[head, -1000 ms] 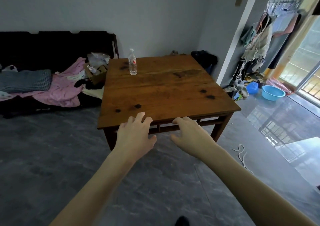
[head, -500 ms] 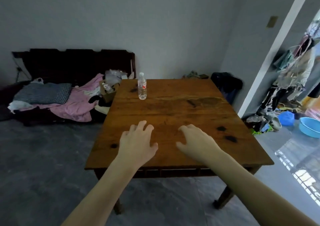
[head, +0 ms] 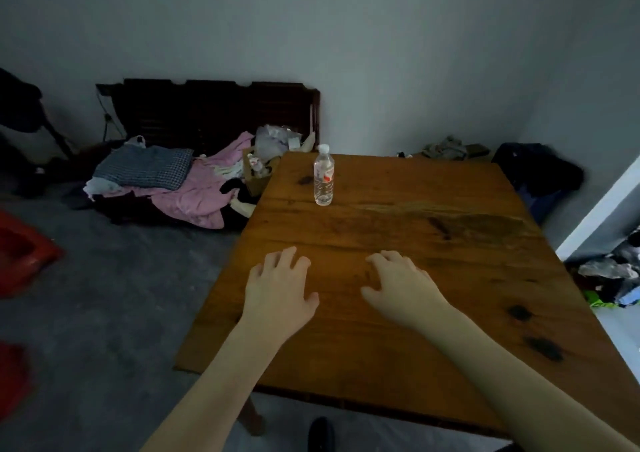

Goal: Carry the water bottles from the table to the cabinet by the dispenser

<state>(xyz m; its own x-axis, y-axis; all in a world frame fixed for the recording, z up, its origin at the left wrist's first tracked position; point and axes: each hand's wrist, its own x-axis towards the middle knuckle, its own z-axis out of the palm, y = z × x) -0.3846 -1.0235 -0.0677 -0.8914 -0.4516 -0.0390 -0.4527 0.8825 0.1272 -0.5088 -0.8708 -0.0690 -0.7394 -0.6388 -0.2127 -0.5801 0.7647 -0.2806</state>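
Left of the wooden table (head: pixel 398 313), a dark bench (head: pixel 207 112) against the wall carries a pile of clothes (head: pixel 194 188) — pink cloth and a checked pillow. The person's left hand (head: pixel 278 290) is held over the table's near half, fingers relaxed and slightly spread, holding nothing. The water bottle (head: pixel 323 178) stands upright near the table's far left corner, well apart from both hands. The right hand (head: pixel 403 287) is beside the left — also loose and empty.
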